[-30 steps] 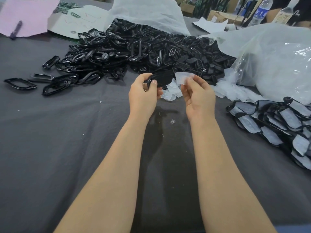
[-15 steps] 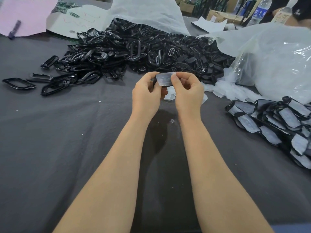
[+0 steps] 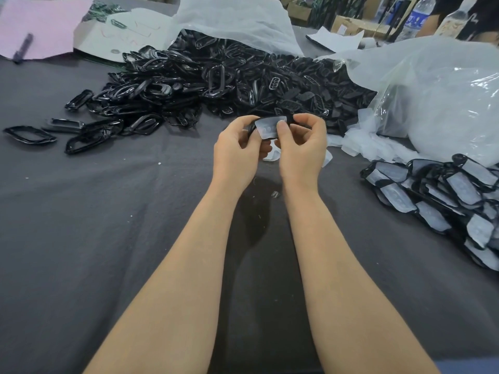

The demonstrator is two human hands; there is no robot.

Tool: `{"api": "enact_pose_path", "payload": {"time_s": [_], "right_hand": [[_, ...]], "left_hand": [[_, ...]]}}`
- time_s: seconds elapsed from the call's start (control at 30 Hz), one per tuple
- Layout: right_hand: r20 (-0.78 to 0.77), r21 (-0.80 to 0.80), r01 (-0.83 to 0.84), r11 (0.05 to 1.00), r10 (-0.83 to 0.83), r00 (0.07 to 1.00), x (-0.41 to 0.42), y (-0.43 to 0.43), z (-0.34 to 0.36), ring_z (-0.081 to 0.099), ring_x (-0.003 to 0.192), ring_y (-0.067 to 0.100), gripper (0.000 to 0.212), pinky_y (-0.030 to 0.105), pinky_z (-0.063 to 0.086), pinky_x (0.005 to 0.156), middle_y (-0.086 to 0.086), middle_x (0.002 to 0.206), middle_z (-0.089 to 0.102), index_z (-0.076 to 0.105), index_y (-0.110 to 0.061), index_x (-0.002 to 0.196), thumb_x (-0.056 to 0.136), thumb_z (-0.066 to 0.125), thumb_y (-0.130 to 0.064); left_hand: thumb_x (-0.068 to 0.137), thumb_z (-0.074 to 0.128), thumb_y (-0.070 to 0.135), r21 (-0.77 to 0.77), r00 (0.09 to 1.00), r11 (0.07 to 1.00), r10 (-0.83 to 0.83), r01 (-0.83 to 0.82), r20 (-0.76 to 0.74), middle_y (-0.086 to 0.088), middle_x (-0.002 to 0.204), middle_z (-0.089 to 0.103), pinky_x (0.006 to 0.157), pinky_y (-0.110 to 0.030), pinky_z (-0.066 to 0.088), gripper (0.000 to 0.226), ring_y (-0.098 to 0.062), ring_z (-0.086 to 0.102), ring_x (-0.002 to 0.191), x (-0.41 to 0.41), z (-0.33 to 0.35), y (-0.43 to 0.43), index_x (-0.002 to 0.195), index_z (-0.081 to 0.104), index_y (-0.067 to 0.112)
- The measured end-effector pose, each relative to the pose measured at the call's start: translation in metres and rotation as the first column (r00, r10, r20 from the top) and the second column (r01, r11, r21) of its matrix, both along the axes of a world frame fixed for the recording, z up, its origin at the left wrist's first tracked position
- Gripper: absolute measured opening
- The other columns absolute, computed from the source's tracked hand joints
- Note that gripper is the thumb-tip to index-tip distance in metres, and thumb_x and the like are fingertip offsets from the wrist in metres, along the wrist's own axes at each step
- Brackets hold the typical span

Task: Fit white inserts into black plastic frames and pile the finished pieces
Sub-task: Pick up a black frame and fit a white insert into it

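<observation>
In the head view, both bare forearms reach up from the bottom edge to the middle of the frame. There the left hand (image 3: 237, 149) and the right hand (image 3: 302, 147) together hold one small black plastic frame (image 3: 288, 119) above the dark grey cloth-covered table (image 3: 108, 225). The left hand's fingers are curled round the frame's left end. The right hand pinches its right end, with the thumb pressed on a translucent white rectangular insert (image 3: 266, 128) that lies against the frame's near face; whether it is fully seated cannot be told.

Just behind the hands, across the upper middle of the frame, lies a broad heap of empty glossy black frames (image 3: 216, 85), with a few stragglers spread out at centre left. Right of the hands is a scatter of loose white inserts (image 3: 361, 141), spilling from a large clear plastic bag (image 3: 432, 90) at upper right. At the right edge, below that bag, sits the pile of finished black-and-white pieces (image 3: 445, 190).

A pink paper sheet (image 3: 40, 25) with a dark pen (image 3: 23, 47) on it lies at upper left.
</observation>
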State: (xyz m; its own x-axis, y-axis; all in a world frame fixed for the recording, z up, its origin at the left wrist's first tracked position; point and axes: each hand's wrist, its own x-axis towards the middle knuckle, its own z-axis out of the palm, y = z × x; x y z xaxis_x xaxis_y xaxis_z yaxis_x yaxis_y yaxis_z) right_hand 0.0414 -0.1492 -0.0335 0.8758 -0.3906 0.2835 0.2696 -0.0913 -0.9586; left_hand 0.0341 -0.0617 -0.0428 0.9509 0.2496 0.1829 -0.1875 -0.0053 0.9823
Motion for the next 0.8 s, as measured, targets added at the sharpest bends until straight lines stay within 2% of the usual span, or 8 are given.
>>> {"api": "enact_pose_path", "payload": {"time_s": [0.17, 0.23, 0.3, 0.4, 0.47, 0.6, 0.7, 0.8], "right_hand": [[-0.101, 0.089, -0.098, 0.991, 0.107, 0.989, 0.007, -0.005, 0.000, 0.061, 0.067, 0.005, 0.012, 0.019, 0.053, 0.067, -0.001, 0.083, 0.063, 0.059, -0.010, 0.101, 0.091, 0.063, -0.012], [-0.149, 0.153, -0.143, 0.978, 0.165, 0.975, 0.009, -0.007, 0.000, 0.059, 0.065, 0.006, 0.004, 0.016, 0.051, 0.061, 0.000, 0.078, 0.063, 0.061, -0.010, 0.094, 0.092, 0.062, -0.012], [-0.178, 0.259, -0.185, 0.948, 0.235, 0.956, 0.010, -0.009, 0.001, 0.057, 0.060, 0.006, 0.006, 0.017, 0.050, 0.058, 0.000, 0.072, 0.061, 0.061, -0.013, 0.086, 0.092, 0.062, -0.011], [-0.185, 0.382, -0.241, 0.892, 0.329, 0.926, 0.011, -0.015, 0.002, 0.055, 0.052, 0.003, 0.011, 0.016, 0.048, 0.054, -0.001, 0.063, 0.058, 0.060, -0.012, 0.081, 0.092, 0.061, -0.009], [-0.188, 0.388, -0.272, 0.881, 0.365, 0.912, 0.011, -0.017, 0.002, 0.055, 0.053, 0.004, 0.011, 0.016, 0.047, 0.054, 0.000, 0.063, 0.059, 0.061, -0.012, 0.081, 0.092, 0.061, -0.010], [-0.194, 0.378, -0.310, 0.872, 0.402, 0.895, 0.010, -0.020, 0.003, 0.054, 0.054, 0.004, 0.009, 0.016, 0.048, 0.054, 0.001, 0.064, 0.059, 0.062, -0.010, 0.083, 0.092, 0.061, -0.011], [-0.195, 0.374, -0.294, 0.880, 0.384, 0.902, 0.010, -0.019, 0.003, 0.055, 0.053, 0.004, 0.012, 0.016, 0.048, 0.053, -0.002, 0.059, 0.060, 0.062, -0.011, 0.081, 0.093, 0.060, -0.010], [-0.194, 0.275, -0.263, 0.925, 0.322, 0.927, 0.009, -0.017, 0.002, 0.056, 0.054, 0.003, 0.015, 0.016, 0.049, 0.055, -0.004, 0.058, 0.061, 0.063, -0.013, 0.079, 0.093, 0.060, -0.011]], "left_hand": [[0.097, 0.051, 0.006, 0.023, 1.000, 1.000, 0.013, -0.013, 0.004, 0.004, 0.083, 0.070, 0.080, -0.033, 0.059, 0.022, -0.005, 0.068, 0.070, 0.001, -0.001, 0.001, 0.105, 0.060, 0.025], [0.096, 0.052, 0.006, 0.031, 1.000, 0.999, 0.018, -0.018, 0.006, 0.000, 0.086, 0.071, 0.082, -0.038, 0.059, 0.023, -0.010, 0.069, 0.074, 0.000, -0.001, 0.001, 0.103, 0.061, 0.027], [0.096, 0.052, 0.005, 0.038, 1.000, 0.999, 0.018, -0.018, 0.012, -0.001, 0.088, 0.071, 0.082, -0.038, 0.059, 0.026, -0.013, 0.070, 0.077, 0.000, -0.001, 0.001, 0.100, 0.060, 0.029], [0.096, 0.051, 0.004, 0.036, 1.000, 0.999, 0.006, -0.007, 0.028, 0.003, 0.082, 0.070, 0.077, -0.031, 0.059, 0.027, -0.005, 0.069, 0.069, -0.001, -0.001, 0.001, 0.099, 0.060, 0.029], [0.096, 0.051, 0.004, 0.040, 1.000, 0.999, 0.001, -0.002, 0.029, 0.005, 0.080, 0.068, 0.074, -0.028, 0.059, 0.027, -0.002, 0.067, 0.066, -0.002, 0.000, 0.002, 0.099, 0.060, 0.029], [0.096, 0.051, 0.004, 0.041, 1.000, 0.999, -0.004, 0.003, 0.028, 0.008, 0.079, 0.068, 0.078, -0.033, 0.059, 0.033, -0.005, 0.067, 0.068, -0.003, 0.001, 0.002, 0.093, 0.059, 0.035], [0.096, 0.051, 0.005, 0.049, 1.000, 0.999, -0.007, 0.006, 0.017, 0.006, 0.082, 0.069, 0.080, -0.036, 0.059, 0.028, -0.007, 0.068, 0.070, -0.003, 0.001, 0.002, 0.097, 0.060, 0.031], [0.096, 0.051, 0.005, 0.056, 1.000, 0.998, 0.005, -0.004, -0.002, -0.002, 0.089, 0.070, 0.084, -0.042, 0.057, 0.026, -0.017, 0.070, 0.080, -0.002, 0.001, 0.001, 0.101, 0.060, 0.029]]}}
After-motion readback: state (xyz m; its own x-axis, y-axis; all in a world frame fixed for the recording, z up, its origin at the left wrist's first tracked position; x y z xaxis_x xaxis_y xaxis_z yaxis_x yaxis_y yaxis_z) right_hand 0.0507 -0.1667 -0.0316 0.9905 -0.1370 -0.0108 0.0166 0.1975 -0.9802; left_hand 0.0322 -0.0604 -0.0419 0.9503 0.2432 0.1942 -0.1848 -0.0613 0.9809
